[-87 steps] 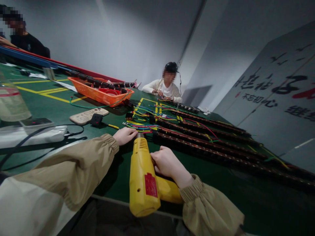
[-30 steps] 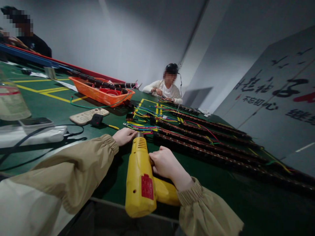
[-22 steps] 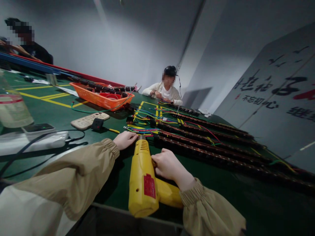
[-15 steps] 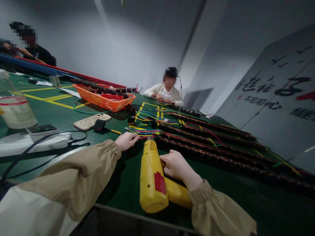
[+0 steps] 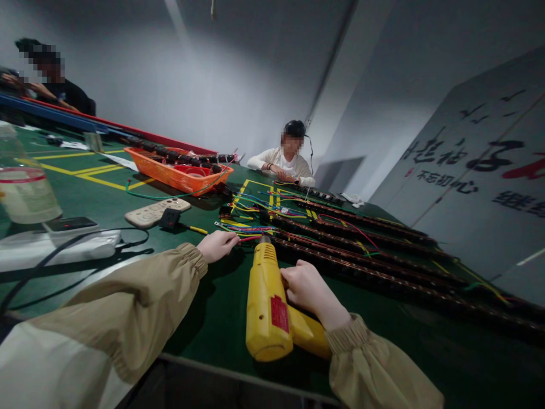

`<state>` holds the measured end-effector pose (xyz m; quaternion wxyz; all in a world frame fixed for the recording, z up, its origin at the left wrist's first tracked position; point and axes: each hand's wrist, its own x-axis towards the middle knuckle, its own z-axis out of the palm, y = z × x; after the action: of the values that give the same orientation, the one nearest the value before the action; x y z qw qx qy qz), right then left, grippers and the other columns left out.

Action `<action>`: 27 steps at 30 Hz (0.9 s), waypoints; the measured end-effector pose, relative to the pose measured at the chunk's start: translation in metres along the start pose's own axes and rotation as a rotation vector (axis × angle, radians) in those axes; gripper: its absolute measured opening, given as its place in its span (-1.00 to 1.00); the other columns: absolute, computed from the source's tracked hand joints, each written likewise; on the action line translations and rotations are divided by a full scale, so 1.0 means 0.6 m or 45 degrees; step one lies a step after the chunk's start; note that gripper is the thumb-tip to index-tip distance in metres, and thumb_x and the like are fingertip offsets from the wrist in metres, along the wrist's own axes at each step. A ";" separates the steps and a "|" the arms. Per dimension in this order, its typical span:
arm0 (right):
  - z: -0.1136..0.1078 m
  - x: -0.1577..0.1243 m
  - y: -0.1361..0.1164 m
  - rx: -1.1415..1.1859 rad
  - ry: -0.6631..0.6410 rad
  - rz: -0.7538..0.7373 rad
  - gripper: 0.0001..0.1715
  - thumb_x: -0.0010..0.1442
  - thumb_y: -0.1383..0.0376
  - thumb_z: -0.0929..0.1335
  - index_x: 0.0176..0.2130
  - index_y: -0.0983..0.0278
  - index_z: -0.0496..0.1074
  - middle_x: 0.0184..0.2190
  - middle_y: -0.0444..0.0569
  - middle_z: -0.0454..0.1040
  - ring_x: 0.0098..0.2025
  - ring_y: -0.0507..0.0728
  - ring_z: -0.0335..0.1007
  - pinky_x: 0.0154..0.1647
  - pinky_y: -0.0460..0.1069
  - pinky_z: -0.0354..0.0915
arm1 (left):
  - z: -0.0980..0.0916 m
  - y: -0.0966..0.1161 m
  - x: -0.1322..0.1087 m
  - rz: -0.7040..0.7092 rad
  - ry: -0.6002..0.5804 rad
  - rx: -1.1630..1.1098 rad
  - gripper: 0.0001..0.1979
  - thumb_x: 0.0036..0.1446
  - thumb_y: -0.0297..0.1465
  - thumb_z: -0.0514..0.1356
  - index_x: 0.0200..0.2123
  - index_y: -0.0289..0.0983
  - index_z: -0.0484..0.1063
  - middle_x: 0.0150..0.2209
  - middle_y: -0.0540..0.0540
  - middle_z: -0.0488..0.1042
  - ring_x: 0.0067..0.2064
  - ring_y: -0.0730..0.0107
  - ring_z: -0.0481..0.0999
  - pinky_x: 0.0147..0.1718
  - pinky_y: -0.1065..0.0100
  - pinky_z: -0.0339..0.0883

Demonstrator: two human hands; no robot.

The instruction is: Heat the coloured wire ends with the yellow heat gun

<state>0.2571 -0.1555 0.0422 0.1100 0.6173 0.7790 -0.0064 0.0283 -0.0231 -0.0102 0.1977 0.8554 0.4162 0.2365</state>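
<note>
My right hand [image 5: 309, 288] is closed round the handle of a yellow heat gun [image 5: 267, 304], which lies on its side with its metal nozzle pointing away from me. Between the fingertips of my left hand [image 5: 218, 245] is the end of a red wire [image 5: 249, 238]. The nozzle is close to this wire; whether they touch I cannot tell. From there the wire runs right toward the nearest of several long dark bars [image 5: 340, 267] with copper-coloured parts. More coloured wires [image 5: 242, 229] stick out from the bars' left ends, just beyond my left hand.
An orange basket [image 5: 170, 177] holding dark wrapped bundles stands at the back left. Nearer are a beige remote control [image 5: 147, 214], a black plug [image 5: 170, 219], a white power strip [image 5: 93, 250] and a bottle [image 5: 28, 190]. Across the table sits a person [image 5: 289, 156]; another [image 5: 59, 79] is far left.
The heat gun and its nozzle have shifted slightly to the right along the red wire. My left hand keeps its pinch on the wire, nearly in place.
</note>
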 end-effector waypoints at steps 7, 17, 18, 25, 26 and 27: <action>-0.005 0.001 -0.007 -0.036 -0.020 -0.005 -0.50 0.12 0.07 0.17 -0.19 0.44 0.34 -0.25 -0.05 0.37 -0.11 -0.15 0.25 0.23 0.01 0.12 | 0.001 0.001 0.001 -0.042 0.016 -0.044 -0.56 0.22 -0.15 -0.16 -0.37 -0.27 0.39 -0.56 0.01 0.39 -0.47 0.45 0.34 -0.45 0.45 0.08; -0.005 0.000 -0.019 -0.049 0.007 -0.075 -0.60 0.13 0.19 0.17 -0.17 0.42 0.34 -0.24 -0.05 0.37 -0.11 -0.14 0.25 0.22 0.03 0.12 | 0.000 0.001 0.003 -0.010 0.020 -0.032 -0.59 0.21 -0.18 -0.14 -0.47 -0.28 0.35 -0.57 0.02 0.37 -0.46 0.46 0.34 -0.40 0.43 0.11; -0.006 0.001 -0.025 -0.049 0.014 -0.098 -0.62 0.12 0.22 0.18 -0.17 0.41 0.34 -0.25 -0.05 0.38 -0.12 -0.14 0.25 0.21 0.03 0.12 | 0.001 0.001 0.003 -0.011 0.030 -0.022 -0.58 0.21 -0.18 -0.14 -0.49 -0.29 0.32 -0.56 0.01 0.37 -0.46 0.45 0.33 -0.40 0.43 0.10; -0.012 0.012 -0.065 -0.045 0.057 -0.239 -0.65 0.06 0.26 0.18 -0.20 0.36 0.37 -0.24 -0.05 0.41 -0.16 -0.10 0.29 0.15 0.03 0.12 | 0.011 -0.010 0.010 -0.028 0.088 -0.019 -0.57 0.20 -0.17 -0.18 -0.39 -0.28 0.37 -0.35 -0.06 0.44 -0.28 0.36 0.38 -0.30 0.40 0.15; -0.012 0.013 -0.067 -0.044 0.062 -0.245 -0.65 0.05 0.26 0.18 -0.20 0.35 0.37 -0.24 -0.05 0.41 -0.16 -0.10 0.30 0.15 0.03 0.12 | 0.012 -0.012 0.011 -0.038 0.098 -0.022 -0.56 0.20 -0.17 -0.18 -0.36 -0.29 0.38 -0.31 -0.07 0.44 -0.25 0.34 0.38 -0.28 0.39 0.15; -0.012 0.014 -0.067 -0.043 0.065 -0.249 -0.65 0.05 0.26 0.18 -0.20 0.35 0.37 -0.25 -0.04 0.41 -0.16 -0.09 0.30 0.15 0.04 0.12 | 0.012 -0.013 0.011 -0.050 0.104 -0.023 -0.55 0.20 -0.16 -0.18 -0.35 -0.29 0.39 -0.30 -0.08 0.44 -0.24 0.33 0.38 -0.27 0.38 0.16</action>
<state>0.2150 -0.1558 0.0428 0.0994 0.5364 0.8380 0.0115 0.0310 -0.0142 -0.0188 0.1928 0.8350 0.4384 0.2709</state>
